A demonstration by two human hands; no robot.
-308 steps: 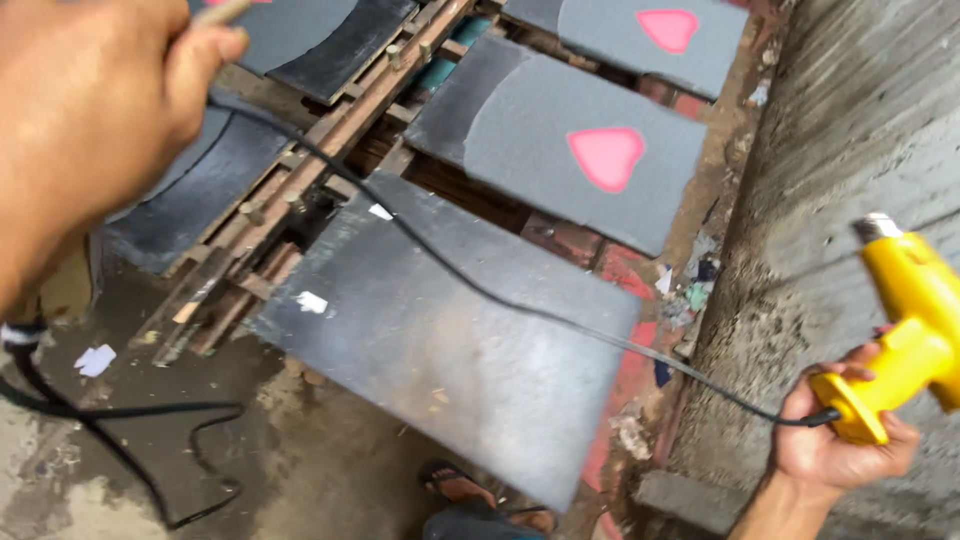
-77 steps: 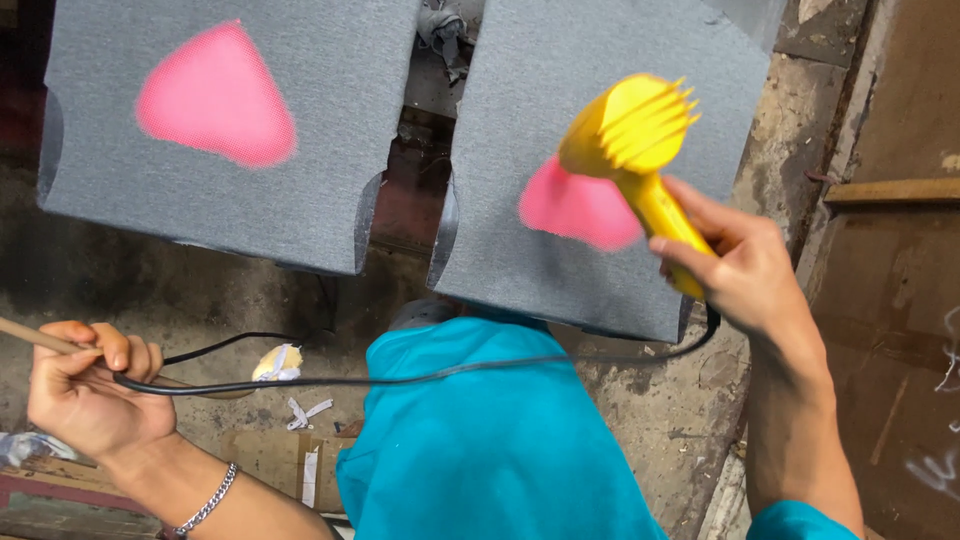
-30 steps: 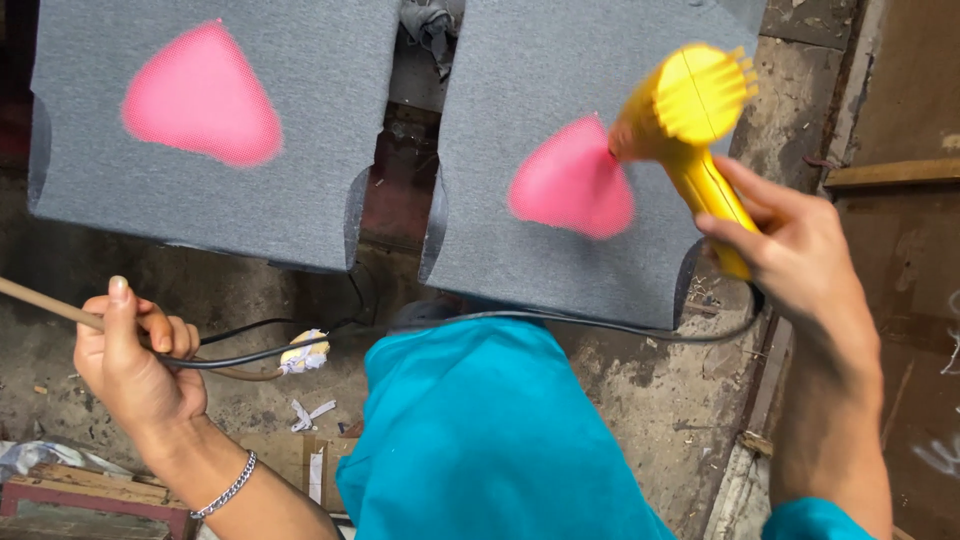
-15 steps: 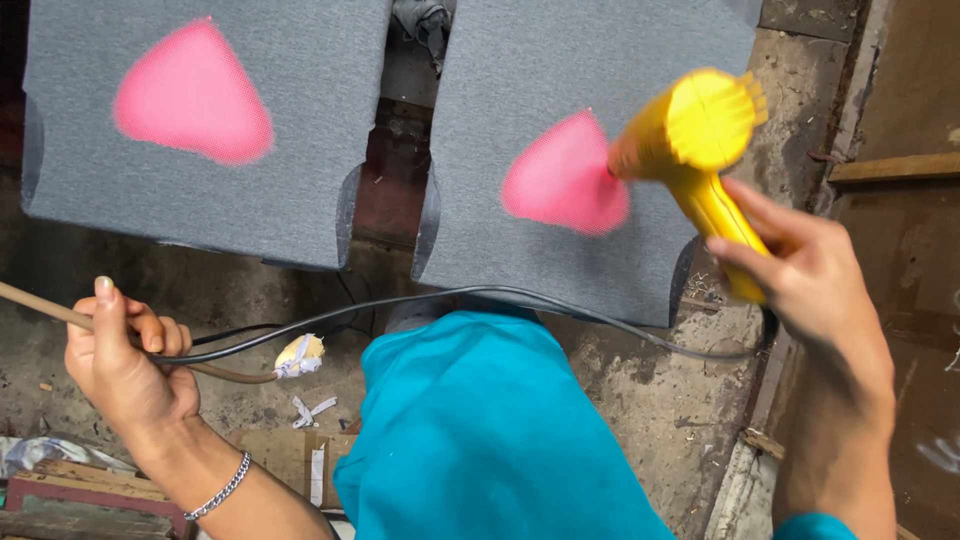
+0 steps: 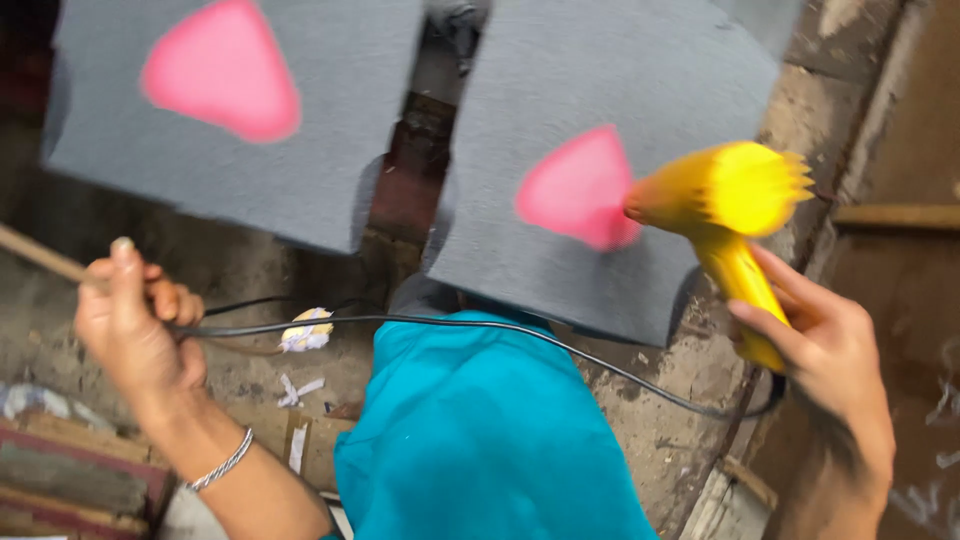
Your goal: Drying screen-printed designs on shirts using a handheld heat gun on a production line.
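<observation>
The right hand (image 5: 825,365) is gripping the yellow dryer (image 5: 735,215), nozzle aiming at nine o'clock onto the pink patch (image 5: 580,190) of the right grey sheet (image 5: 610,100). The left hand (image 5: 130,325) is clenching the cord (image 5: 450,325) and a stick (image 5: 40,255); keeping that cord off the patch seems wise.

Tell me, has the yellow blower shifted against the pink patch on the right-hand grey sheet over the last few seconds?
Yes. The yellow blower covered the pink patch of the grey sheet earlier; now it sits off the patch's right edge, nozzle beside it.
</observation>
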